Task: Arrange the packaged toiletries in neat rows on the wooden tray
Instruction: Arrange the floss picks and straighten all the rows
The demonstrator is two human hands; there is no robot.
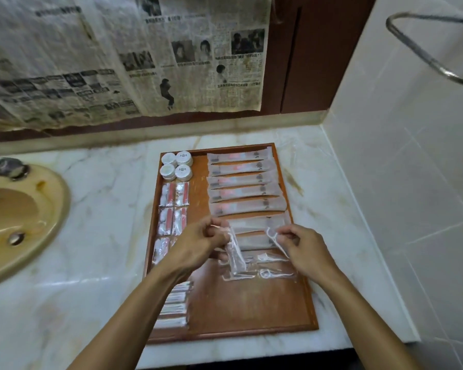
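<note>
Wooden tray [251, 311] of wrapped toiletries on a marble counter [96, 236].
From the left: a yellow sink [24, 217], then small packets [173, 206] and round tubs [177, 165] along the tray's left side, long packets [243, 180] rowed on its right. Above the middle, the left hand [198, 245] pinches one clear packet [234, 253], the right hand [305, 249] another [274, 240].
</note>
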